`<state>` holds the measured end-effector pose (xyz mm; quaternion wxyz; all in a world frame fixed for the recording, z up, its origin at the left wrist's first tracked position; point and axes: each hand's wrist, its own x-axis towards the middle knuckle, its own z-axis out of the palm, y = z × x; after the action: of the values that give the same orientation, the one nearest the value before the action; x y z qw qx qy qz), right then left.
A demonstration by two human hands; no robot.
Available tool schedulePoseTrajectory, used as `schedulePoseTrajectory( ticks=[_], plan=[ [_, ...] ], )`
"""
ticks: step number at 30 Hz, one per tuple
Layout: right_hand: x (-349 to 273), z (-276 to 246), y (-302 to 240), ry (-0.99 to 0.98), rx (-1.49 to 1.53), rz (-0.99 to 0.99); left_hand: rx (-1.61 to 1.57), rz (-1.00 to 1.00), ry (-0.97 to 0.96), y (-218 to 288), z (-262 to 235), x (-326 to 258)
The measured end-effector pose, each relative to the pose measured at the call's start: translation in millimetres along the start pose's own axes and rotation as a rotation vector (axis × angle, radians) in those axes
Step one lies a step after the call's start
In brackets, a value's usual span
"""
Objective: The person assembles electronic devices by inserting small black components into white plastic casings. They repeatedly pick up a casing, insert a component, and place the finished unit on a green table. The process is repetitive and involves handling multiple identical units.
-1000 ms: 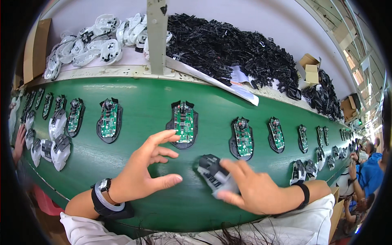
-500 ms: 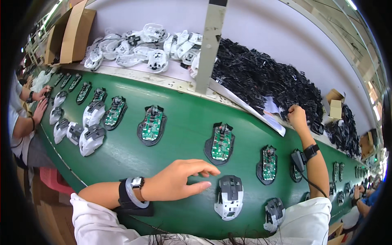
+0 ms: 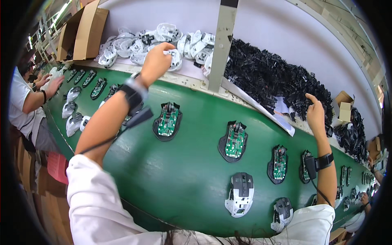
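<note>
Left hand (image 3: 156, 62) now up among white shells (image 3: 134, 43)

Green conveyor belt (image 3: 179, 171): broad bare strip between open mouse bases (image 3: 167, 120) and near edge; only two capped mice (image 3: 241, 194) stand there. Gaps between bases wide enough for hand. Back shelf crowded: white shell pile (image 3: 134, 43) left, black parts heap (image 3: 269, 77) right, upright post (image 3: 222, 45) between. Cardboard box (image 3: 83, 28) blocks far left; co-worker's arm (image 3: 34, 102) over left belt end.
</note>
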<state>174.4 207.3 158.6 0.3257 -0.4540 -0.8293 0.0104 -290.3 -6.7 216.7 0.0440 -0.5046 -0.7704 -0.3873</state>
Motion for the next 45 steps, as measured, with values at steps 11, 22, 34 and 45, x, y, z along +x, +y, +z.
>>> schedulePoseTrajectory(
  ticks=[11,22,34,45],
  plan=[
    [-45,-38,-120,-0.153,0.431,-0.007,0.098,-0.361,-0.409,-134,34,74],
    [-67,-70,-169,-0.518,0.727,0.039,-1.234,-0.506,-0.512,24,-44,-69],
    [-75,-59,-233,-0.633,1.054,-0.021,-1.453,-0.693,-0.586,89,0,-189],
    [-86,-47,-241,-0.303,1.056,-0.304,-1.477,-0.750,-0.633,92,-3,-191]
  ],
)
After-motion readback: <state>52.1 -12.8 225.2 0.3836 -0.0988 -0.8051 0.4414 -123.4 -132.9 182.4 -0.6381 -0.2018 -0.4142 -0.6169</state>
